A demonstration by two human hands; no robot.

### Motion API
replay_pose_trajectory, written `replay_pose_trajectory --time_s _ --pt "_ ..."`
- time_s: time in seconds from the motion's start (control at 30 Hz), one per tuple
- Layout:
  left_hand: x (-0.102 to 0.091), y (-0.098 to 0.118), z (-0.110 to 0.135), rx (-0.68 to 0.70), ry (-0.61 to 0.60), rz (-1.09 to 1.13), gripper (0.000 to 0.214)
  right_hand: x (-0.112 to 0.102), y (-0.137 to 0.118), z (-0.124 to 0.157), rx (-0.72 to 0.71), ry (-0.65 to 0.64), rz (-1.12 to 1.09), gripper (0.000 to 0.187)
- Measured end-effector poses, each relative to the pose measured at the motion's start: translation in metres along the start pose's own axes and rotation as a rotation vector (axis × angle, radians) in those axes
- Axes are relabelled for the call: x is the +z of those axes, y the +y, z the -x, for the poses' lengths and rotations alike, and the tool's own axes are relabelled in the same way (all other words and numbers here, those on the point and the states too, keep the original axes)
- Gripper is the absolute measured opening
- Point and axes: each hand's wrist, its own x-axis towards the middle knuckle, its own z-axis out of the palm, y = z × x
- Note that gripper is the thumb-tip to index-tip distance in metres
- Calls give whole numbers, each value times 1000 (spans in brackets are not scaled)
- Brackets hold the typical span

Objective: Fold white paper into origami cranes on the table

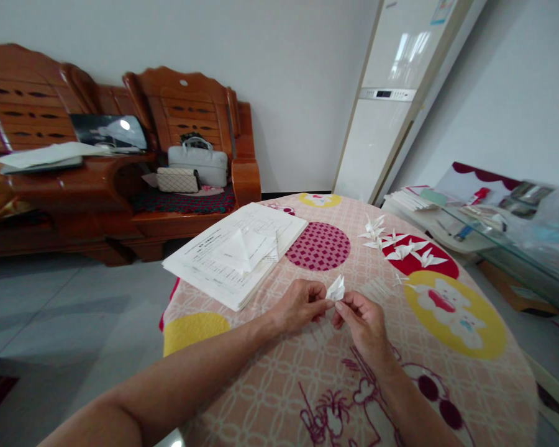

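Note:
Between my two hands, above the patterned tablecloth (261, 385), is a small piece of folded white paper (336, 288) with pointed tips facing up. My left hand (305, 301) pinches its lower left side between thumb and finger. From the other side my right hand (361, 313) grips its lower right edge, the thumb lying on the front. The fingertips of both hands nearly meet under the paper. Ahead and to the right, several finished white paper cranes (403, 249) lie on the cloth. Left of my hands rests a stack of printed sheets (205, 273) with folded white paper pieces (245, 251) on top.
A glass-topped side stand (507, 248) with papers and a plastic bag (547, 217) is close to the table's right edge. Behind the table are a wooden sofa (190, 99) holding bags (198, 164) and a tall white air conditioner (377, 124).

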Motion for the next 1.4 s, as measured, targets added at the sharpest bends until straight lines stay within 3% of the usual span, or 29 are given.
replay_pose_trajectory --time_s 0.2,0.37,0.5,0.73,1.07,1.23,1.4 --pt "0 -2 -2 4 16 63 32 2 0 -4 35 -15 -131 21" --pt "5 1 -4 141 228 96 29 3 1 -4 60 10 -230 21" --pt "7 6 0 209 321 -62 20 4 2 -3 48 23 -238 18" --pt "6 9 1 238 337 -176 14 5 0 -2 26 58 -202 18" --pt "8 0 -4 165 293 69 19 4 5 -3 -2 106 -73 20" --pt "9 4 -3 179 350 -36 16 4 4 -3 -35 137 -31 20" --pt "5 3 -3 189 295 -55 19 4 2 -1 -84 145 35 18"
